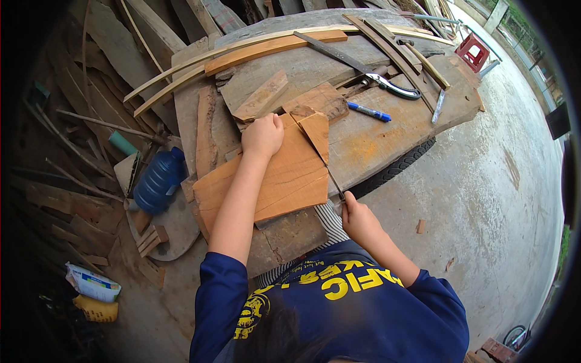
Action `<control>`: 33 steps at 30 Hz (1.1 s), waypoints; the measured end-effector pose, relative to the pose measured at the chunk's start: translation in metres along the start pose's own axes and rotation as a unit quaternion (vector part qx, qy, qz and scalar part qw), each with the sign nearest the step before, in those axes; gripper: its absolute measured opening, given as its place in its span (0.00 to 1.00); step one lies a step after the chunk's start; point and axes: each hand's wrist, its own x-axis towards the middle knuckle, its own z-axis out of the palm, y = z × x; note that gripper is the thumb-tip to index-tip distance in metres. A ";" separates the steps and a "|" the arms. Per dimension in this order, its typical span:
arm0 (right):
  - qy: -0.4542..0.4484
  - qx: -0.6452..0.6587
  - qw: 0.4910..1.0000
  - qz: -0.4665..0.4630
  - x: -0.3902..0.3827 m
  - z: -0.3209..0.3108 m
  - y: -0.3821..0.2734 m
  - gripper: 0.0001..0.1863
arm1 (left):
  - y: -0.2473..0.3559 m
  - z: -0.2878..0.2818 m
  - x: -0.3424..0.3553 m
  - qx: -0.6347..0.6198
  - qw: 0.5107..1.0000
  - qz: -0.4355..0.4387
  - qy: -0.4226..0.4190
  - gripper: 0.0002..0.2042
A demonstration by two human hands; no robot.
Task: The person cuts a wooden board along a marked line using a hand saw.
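Observation:
An orange-brown wooden board (236,190) lies at an angle on the rough plank bench (390,127). My left hand (261,136) grips its upper edge, fingers curled over it. My right hand (362,222) is closed on the handle of a thin saw (321,157), whose dark blade runs diagonally across the board's right part. Past the board lie smaller wood blocks (260,94), a blue marker (369,111) and a larger hand saw (393,86) with a curved handle.
Long wooden strips (242,59) cross the back of the bench. At left are leaning scrap boards (97,72), a blue water jug (158,181) and bags (94,287). A tire (402,166) shows under the bench's right edge. A red stool (472,51) stands on the concrete floor (478,212).

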 end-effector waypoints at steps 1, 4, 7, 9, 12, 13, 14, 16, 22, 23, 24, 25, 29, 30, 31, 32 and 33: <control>0.025 -0.001 1.000 -0.007 0.015 0.003 -0.006 0.06 | 0.002 0.001 0.002 -0.004 1.000 0.009 -0.001 0.21; 0.044 0.003 0.998 -0.038 0.054 0.006 -0.016 0.07 | 0.002 0.002 0.003 -0.016 1.000 0.005 -0.007 0.21; 0.042 0.032 0.997 -0.057 0.051 0.008 -0.012 0.07 | 0.005 -0.001 0.001 -0.013 1.000 -0.003 -0.019 0.21; 0.040 0.035 0.997 -0.054 0.036 0.015 -0.005 0.06 | 0.007 -0.001 0.001 -0.006 1.000 -0.001 -0.022 0.21; 0.047 0.041 0.997 -0.049 0.006 0.031 0.022 0.06 | 0.007 0.000 0.003 -0.006 1.000 0.004 -0.025 0.21; 0.052 0.045 0.997 -0.047 -0.004 0.037 0.032 0.06 | 0.007 0.000 0.004 -0.012 1.000 0.002 -0.025 0.21; 0.050 0.043 0.997 -0.049 -0.015 0.043 0.039 0.06 | 0.005 -0.001 0.003 -0.014 1.000 -0.001 -0.024 0.21; 0.046 0.050 0.998 -0.017 -0.033 0.050 0.049 0.07 | 0.004 -0.002 0.002 -0.018 1.000 0.004 -0.024 0.21; 0.060 0.061 0.996 -0.011 -0.022 0.054 0.028 0.09 | 0.001 0.003 0.005 -0.018 0.999 0.015 -0.026 0.21; 0.065 0.058 0.996 -0.010 -0.016 0.053 0.024 0.09 | 0.001 0.003 0.005 -0.019 0.999 0.016 -0.023 0.21; 0.067 0.058 0.996 -0.011 -0.008 0.052 0.020 0.09 | 0.001 0.004 0.004 -0.021 0.999 0.020 -0.022 0.21; 0.077 0.056 0.995 -0.021 0.000 0.050 0.016 0.09 | 0.001 0.004 0.004 -0.023 0.999 0.025 -0.022 0.21; 0.094 0.046 0.993 -0.053 0.025 0.038 0.008 0.09 | 0.004 0.000 0.002 -0.014 0.999 0.019 -0.029 0.21; 0.095 0.046 0.993 -0.052 0.026 0.034 0.007 0.07 | 0.005 0.000 0.002 -0.015 1.000 0.009 -0.021 0.22; 0.097 0.049 0.993 -0.049 0.024 0.030 0.007 0.07 | 0.007 0.001 0.002 -0.015 1.000 0.001 -0.013 0.22; 0.086 0.044 0.994 -0.045 0.019 0.028 0.006 0.07 | 0.007 0.000 0.002 -0.012 1.000 0.002 -0.015 0.22; 0.075 0.038 0.996 -0.041 0.014 0.024 0.005 0.07 | 0.007 0.000 0.002 -0.015 1.000 -0.001 -0.015 0.22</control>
